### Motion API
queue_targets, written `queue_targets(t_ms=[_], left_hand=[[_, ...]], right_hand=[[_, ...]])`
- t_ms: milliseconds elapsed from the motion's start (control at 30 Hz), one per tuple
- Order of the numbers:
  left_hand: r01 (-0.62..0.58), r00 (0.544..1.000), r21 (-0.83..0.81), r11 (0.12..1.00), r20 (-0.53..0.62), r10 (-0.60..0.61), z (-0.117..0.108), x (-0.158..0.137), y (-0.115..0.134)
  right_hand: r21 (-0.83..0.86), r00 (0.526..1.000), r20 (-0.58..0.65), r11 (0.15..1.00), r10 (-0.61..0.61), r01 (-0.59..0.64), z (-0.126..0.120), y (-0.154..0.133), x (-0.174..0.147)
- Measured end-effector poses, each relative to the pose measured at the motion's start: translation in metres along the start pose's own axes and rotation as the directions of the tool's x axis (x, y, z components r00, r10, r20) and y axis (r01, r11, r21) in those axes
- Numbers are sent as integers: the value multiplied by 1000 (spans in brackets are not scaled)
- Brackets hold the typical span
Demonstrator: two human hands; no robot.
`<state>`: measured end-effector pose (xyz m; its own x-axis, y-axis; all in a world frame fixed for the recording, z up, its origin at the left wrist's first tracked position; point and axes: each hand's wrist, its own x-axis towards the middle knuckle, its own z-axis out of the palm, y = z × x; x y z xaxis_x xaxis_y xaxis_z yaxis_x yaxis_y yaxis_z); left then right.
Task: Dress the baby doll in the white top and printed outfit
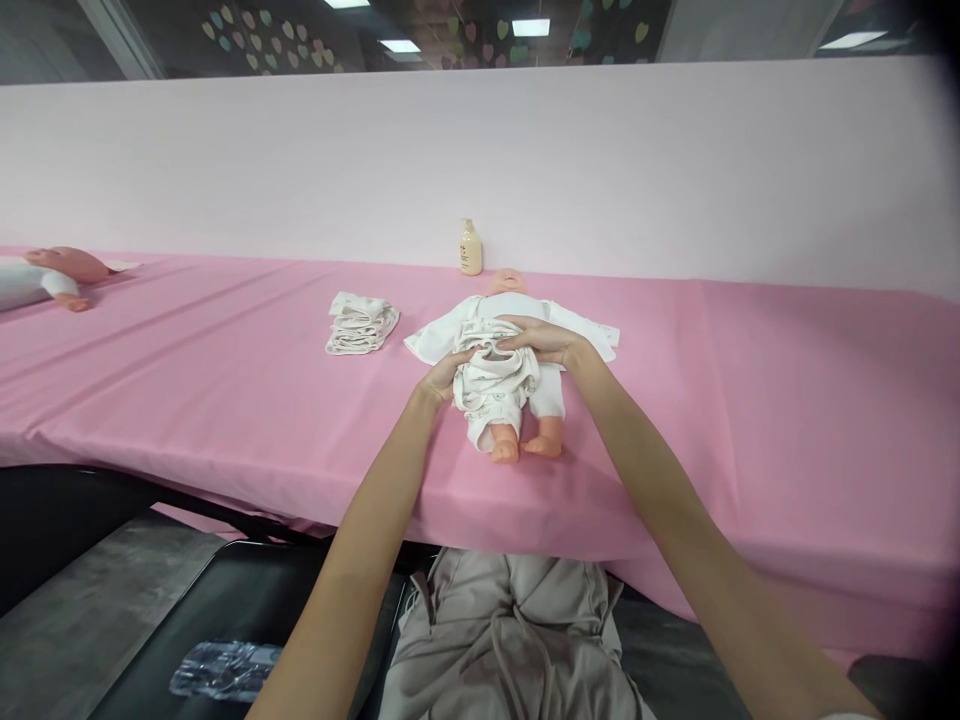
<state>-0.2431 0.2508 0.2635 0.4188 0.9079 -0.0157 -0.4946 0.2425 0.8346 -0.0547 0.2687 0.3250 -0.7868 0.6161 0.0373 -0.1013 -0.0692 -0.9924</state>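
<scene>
A baby doll (550, 430) lies on its back in front of me, its feet pointing my way and a white long-sleeved top spread out at its sides. White printed baby pants (496, 385) are bunched over its middle, and one leg of them surrounds the doll's leg on the left side. The doll's other leg, in white, lies outside them. My left hand (444, 378) is closed on the left edge of the pants. From the upper right, my right hand (546, 340) grips their bunched waist. Some fingertips of both hands are hidden in the cloth.
The pink-covered table (247, 400) runs along a white wall. Folded printed cloth (361, 323) lies left of the doll, and a pump bottle (470, 250) stands behind. Another doll (60, 275) is at far left. A black chair (247, 580) holds a shiny plastic packet (225, 670).
</scene>
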Motion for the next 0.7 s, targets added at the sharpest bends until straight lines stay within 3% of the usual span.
queue_targets(t_ms=[200,333,533,700], left_hand=[[-10,999,44,999,35,8,-4,2,-3],[-102,991,71,992,95,95,-4,-4,-1],[-152,980,182,971,155,124,-1,-9,0],[-103,983,131,986,166,80,-5,-6,0]], right_hand=[[115,998,53,993,-38,32,-7,5,4],[178,993,108,983,-55,35,-8,8,5],[121,985,146,989,-97,80,-5,6,-3],[73,990,113,994,-84,76,-6,4,-6]])
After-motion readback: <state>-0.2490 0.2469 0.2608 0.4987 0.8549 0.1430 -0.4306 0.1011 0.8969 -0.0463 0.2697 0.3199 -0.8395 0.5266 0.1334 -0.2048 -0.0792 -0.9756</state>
